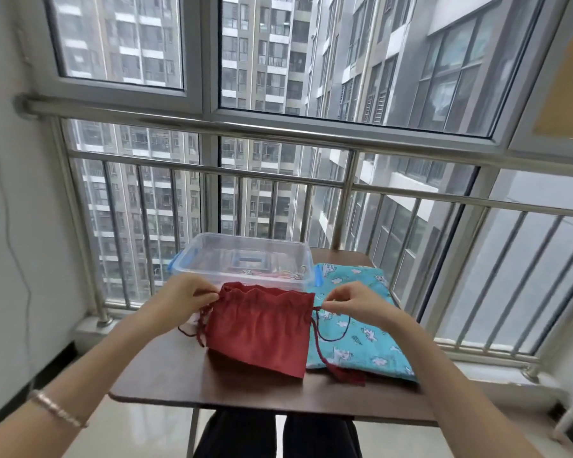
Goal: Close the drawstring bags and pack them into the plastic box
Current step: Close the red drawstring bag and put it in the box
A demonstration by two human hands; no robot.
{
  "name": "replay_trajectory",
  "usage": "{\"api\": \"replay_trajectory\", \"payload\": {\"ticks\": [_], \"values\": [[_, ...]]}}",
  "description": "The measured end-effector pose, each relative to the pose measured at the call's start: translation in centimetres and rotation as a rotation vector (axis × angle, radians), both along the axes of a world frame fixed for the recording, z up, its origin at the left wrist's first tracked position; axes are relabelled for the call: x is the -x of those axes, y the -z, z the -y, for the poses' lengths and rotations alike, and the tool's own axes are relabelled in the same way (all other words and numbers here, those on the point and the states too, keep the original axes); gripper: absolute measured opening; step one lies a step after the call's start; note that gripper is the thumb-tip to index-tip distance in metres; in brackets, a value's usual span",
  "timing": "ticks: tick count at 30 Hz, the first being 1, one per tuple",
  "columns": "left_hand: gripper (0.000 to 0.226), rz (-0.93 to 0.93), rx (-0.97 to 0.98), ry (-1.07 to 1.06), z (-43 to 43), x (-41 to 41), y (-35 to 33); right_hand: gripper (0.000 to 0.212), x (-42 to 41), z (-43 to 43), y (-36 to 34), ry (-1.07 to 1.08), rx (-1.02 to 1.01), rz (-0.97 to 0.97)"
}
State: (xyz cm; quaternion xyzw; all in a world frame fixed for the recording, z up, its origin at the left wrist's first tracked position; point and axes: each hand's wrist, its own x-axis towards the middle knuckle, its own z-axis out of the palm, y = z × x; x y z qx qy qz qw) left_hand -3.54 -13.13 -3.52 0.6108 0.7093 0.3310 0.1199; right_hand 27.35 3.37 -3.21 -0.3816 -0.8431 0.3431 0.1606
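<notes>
I see left hand (187, 297) pinching red drawstring bag (262, 328) at one corner, right hand (354, 304) pinching its cord (317, 338), plastic box (255, 238) behind fingers

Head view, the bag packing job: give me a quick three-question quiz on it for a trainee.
1. True or false: the red bag lies inside the box.
2. What lies right of the red bag on the table? A) a blue bag B) a lid C) scissors
3. Fill in: the right hand pinches the red bag's ____.
Key: 1 false; 2 A; 3 cord.
</notes>
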Motion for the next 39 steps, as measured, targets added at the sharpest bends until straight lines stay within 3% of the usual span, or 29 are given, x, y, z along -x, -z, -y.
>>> {"api": "replay_trajectory", "payload": {"ticks": [5, 8, 11, 14, 17, 20, 23, 29, 32, 35, 36, 39], "values": [[0.02, -0.01, -0.049, -0.07, 0.0, 0.5, 0.1, 0.023, -1.3, -1.1, 0.5, 0.056, 0.001, 0.084], [0.018, 0.083, -0.086, -0.069, -0.3, 0.4, 0.1, 0.039, -2.3, -1.7, 1.2, 0.077, 0.082, -0.025], [0.019, 0.404, -0.101, -0.097, -0.6, 0.1, 0.4, 0.039, -3.2, -2.0, 2.2, 0.074, 0.359, -0.318], [0.018, 0.828, -0.117, -0.146, -0.8, -0.2, 0.8, 0.027, -4.4, -2.4, 4.0, 0.173, 0.851, -0.818], [0.026, 1.224, -0.152, -0.17, -0.9, 0.4, 1.1, 0.029, -5.1, -2.6, 5.8, 0.243, 1.137, -1.254], [0.041, 1.48, -0.199, -0.138, -0.9, 1.1, 1.3, 0.042, -5.1, -2.8, 6.9, 0.304, 1.18, -1.457], [0.052, 1.573, -0.249, -0.078, -1.1, 0.9, 1.1, 0.019, -4.3, -2.7, 6.8, 0.3, 1.19, -1.516], [0.03, 1.747, -0.34, 0.169, -1.5, 0.4, 0.4, 0.029, -1.8, -2.6, 5.6, 0.235, 1.145, -1.557], [0.022, 1.705, -0.335, 0.186, -1.9, 0.4, 0.3, 0.039, -1.0, -2.9, 5.7, 0.267, 1.042, -1.364], [0.029, 1.472, -0.245, 0.109, -2.3, 0.3, 0.5, 0.041, -0.3, -2.2, 5.2, 0.262, 0.693, -0.97], [0.028, 1.278, -0.198, 0.084, -2.3, 0.1, 0.5, 0.039, -0.2, -1.9, 5.0, 0.241, 0.548, -0.821], [0.03, 0.444, -0.06, 0.009, -1.5, -0.1, -0.3, 0.019, -0.3, -1.2, 4.6, 0.176, 0.144, -0.389]]}}
